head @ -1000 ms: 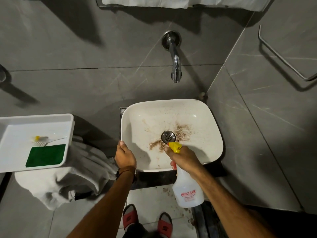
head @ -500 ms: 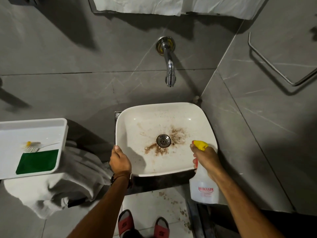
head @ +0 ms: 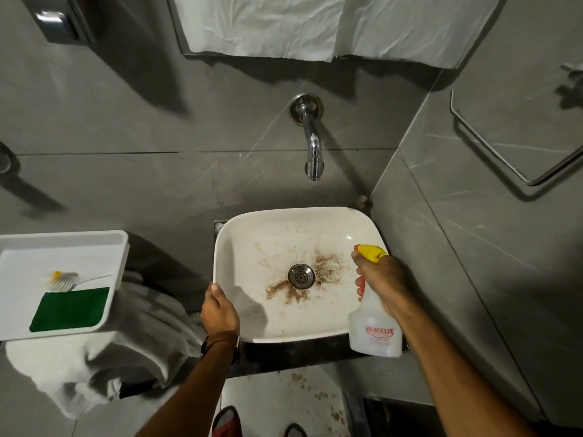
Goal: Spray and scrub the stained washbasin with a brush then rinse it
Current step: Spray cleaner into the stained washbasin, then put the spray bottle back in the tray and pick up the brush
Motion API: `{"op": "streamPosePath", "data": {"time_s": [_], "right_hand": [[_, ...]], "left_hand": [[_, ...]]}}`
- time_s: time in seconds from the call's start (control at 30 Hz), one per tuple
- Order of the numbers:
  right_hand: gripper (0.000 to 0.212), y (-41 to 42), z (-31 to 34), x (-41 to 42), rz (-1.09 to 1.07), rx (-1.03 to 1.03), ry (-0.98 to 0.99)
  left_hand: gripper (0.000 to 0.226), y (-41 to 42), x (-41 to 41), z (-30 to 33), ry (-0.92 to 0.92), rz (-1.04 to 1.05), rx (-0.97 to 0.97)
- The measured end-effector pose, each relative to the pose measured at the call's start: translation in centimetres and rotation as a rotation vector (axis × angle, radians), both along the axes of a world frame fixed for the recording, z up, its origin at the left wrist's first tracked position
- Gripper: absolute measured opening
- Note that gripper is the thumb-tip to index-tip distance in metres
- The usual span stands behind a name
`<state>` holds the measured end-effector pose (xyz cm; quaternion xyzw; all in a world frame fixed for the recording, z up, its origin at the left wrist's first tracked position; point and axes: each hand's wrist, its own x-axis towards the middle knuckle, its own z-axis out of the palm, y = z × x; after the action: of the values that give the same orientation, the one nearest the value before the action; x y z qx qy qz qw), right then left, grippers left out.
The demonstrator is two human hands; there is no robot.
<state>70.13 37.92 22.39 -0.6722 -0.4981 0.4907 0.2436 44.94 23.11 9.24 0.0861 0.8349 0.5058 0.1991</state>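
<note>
The white washbasin (head: 262, 234) sits below a chrome wall tap (head: 313, 143), with brown stains (head: 325, 263) spread around its metal drain (head: 300, 275). My right hand (head: 383, 280) grips a clear spray bottle (head: 375, 329) with a yellow nozzle, held over the basin's right rim and pointing left at the bowl. My left hand (head: 219, 310) grips the basin's front-left rim. A small white brush (head: 67, 280) with a yellow tip lies in a white tray (head: 79, 244) to the left.
A green scrub pad (head: 71, 309) lies in the tray beside the brush. White cloth (head: 94, 357) is bunched under the tray. A towel bar (head: 517, 152) is on the right wall. Brown specks dot the floor tile (head: 315, 392) near my sandals.
My right hand has carried the spray bottle from above the drain to the basin's right rim. The view has tilted up a little. My left hand stays on the rim.
</note>
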Motion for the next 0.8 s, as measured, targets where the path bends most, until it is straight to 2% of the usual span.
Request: {"op": "streamPosePath", "data": {"time_s": [0.1,0.27,0.5,0.67,0.8], "right_hand": [[0.022,-0.5,0.6,-2.4,0.121,0.053,-0.004],[0.039,-2.8,3.1,-10.6,0.337,0.157,0.019],[0.042,-8.7,6.3,-28.8,0.639,0.22,0.173],[0.055,-13.8,3.4,-43.2,0.903,0.217,0.297],[0.047,-18.1,-0.4,-53.4,1.017,0.108,0.41]], "left_hand": [[0.052,-0.5,-0.1,1.3,-0.081,0.05,0.065],[0.047,-3.4,-3.8,4.9,-0.094,0.224,0.1],[0.044,-11.4,-17.7,7.3,-0.04,0.548,0.173],[0.044,-16.9,-27.5,5.2,-0.02,0.715,0.173],[0.04,-19.8,-34.4,2.0,-0.072,0.858,0.146]]}}
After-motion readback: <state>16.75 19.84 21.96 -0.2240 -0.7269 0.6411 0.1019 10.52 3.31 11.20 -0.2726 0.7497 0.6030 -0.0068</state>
